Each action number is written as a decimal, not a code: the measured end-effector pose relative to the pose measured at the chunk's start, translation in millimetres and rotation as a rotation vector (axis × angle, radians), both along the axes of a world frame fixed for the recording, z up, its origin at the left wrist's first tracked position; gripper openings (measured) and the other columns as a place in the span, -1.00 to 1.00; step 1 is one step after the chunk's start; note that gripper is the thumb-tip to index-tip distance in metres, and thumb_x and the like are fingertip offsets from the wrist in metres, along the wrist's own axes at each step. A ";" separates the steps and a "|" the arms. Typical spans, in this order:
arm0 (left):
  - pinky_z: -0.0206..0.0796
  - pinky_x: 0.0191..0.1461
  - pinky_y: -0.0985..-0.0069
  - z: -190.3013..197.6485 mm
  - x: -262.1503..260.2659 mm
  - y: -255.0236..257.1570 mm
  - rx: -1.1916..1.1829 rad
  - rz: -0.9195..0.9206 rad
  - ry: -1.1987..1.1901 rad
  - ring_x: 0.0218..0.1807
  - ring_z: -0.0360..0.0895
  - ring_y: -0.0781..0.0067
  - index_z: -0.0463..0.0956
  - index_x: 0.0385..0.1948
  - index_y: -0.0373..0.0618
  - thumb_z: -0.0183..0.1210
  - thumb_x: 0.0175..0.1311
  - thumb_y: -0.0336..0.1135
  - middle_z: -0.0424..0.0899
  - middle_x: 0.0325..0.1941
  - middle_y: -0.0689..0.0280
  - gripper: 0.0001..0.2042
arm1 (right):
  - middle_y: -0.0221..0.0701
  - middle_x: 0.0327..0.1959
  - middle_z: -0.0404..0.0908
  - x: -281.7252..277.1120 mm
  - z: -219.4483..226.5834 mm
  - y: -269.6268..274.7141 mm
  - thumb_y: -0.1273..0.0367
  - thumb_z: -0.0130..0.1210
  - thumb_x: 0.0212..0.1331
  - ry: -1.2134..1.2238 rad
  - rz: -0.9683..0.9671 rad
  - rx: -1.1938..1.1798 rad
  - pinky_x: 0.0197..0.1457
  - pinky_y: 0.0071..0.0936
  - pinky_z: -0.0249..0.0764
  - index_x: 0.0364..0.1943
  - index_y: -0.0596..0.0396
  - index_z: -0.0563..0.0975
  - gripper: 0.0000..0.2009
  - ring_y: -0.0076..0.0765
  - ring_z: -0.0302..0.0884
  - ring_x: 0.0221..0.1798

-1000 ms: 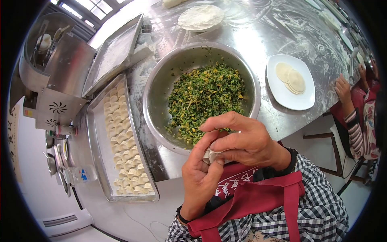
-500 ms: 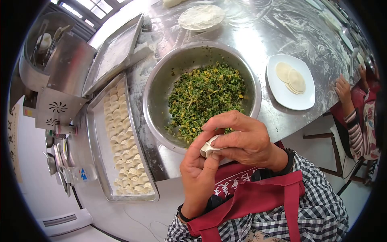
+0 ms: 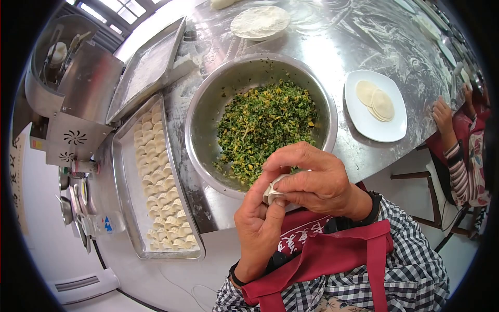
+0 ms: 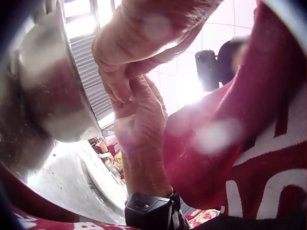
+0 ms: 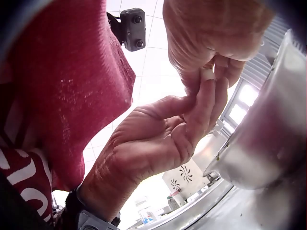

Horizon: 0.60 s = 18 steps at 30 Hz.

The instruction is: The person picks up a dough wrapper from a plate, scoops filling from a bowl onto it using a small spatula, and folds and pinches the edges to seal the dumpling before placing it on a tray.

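A small white piece of folded dough [image 3: 272, 190] is pinched between both hands at the near rim of a large steel bowl [image 3: 200, 161]. My left hand [image 3: 258, 223] grips its left side with thumb and fingers. From the right, my right hand [image 3: 317, 182] pinches its edge, thumb below and index finger arched above. Chopped green and yellow filling [image 3: 265, 125] lies in the bowl. In the right wrist view a bit of the dough [image 5: 207, 74] shows between the fingertips; in the left wrist view the fingers hide it.
Rows of folded dumplings [image 3: 162, 192] lie in a metal tray [image 3: 125, 192] at left, with a floured tray [image 3: 148, 65] behind. Round wrappers [image 3: 382, 105] sit on a white plate [image 3: 358, 122] at right. A flour plate [image 3: 260, 23] stands beyond the bowl. Another person's hand [image 3: 443, 115] rests at the table's right edge.
Both hands stay over the bowl's near rim. The dough has turned slightly between the fingers, and the fingertips have shifted a little along its edge.
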State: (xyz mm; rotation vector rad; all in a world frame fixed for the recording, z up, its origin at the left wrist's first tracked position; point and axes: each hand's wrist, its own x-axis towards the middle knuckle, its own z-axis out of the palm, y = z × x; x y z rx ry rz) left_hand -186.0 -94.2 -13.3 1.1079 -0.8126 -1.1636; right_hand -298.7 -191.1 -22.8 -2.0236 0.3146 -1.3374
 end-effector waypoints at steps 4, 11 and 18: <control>0.31 0.10 0.49 -1.7 0.6 -1.9 -0.009 -0.002 -0.003 0.06 0.42 0.34 0.18 0.12 -0.42 0.01 0.17 -0.59 0.39 0.08 0.04 -0.57 | -0.25 -0.16 0.50 0.6 5.4 0.4 0.51 0.22 -0.26 0.013 -0.058 0.006 -0.29 -0.44 0.44 -0.44 0.12 0.52 -0.80 -0.27 0.50 -0.26; 0.30 0.11 0.51 4.3 -0.9 -3.1 0.007 -0.021 -0.024 0.08 0.40 0.35 0.18 0.11 -0.41 0.00 0.15 -0.61 0.40 0.07 0.06 -0.56 | -0.19 -0.08 0.47 -5.5 5.5 -7.3 0.51 0.24 -0.24 0.106 0.097 -0.020 -0.20 -0.41 0.44 -0.36 0.10 0.54 -0.75 -0.20 0.49 -0.18; 0.30 0.08 0.56 3.9 -1.1 -3.1 0.027 -0.008 -0.019 0.05 0.41 0.42 0.17 0.12 -0.40 -0.01 0.14 -0.63 0.37 0.09 0.11 -0.56 | -0.23 -0.10 0.48 -4.1 6.1 -5.2 0.54 0.22 -0.30 0.056 0.038 0.036 -0.24 -0.42 0.44 -0.44 0.13 0.49 -0.78 -0.24 0.49 -0.25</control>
